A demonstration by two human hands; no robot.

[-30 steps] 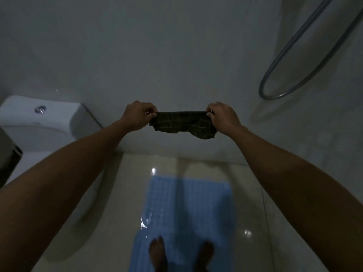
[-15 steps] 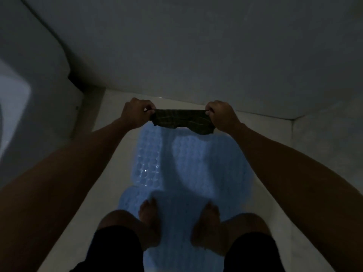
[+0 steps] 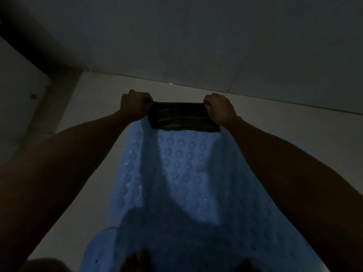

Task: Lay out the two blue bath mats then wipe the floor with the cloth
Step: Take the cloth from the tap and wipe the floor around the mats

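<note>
I pinched the dark cloth (image 3: 183, 117) by its top corners, left hand (image 3: 134, 104) and right hand (image 3: 220, 107) both curled on it, cloth stretched between them above the blue mat (image 3: 176, 173). Soft, light, limp; corner grips suited it. The mat's near end was lost in shadow, a second mat indistinguishable.

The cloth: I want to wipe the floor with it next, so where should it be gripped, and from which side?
Grip the dark cloth along its top edge, from above at the two corners, as the left hand and right hand do now. It hangs as a flat folded band over the blue mat, so its lower edge probably meets the floor first.
</note>
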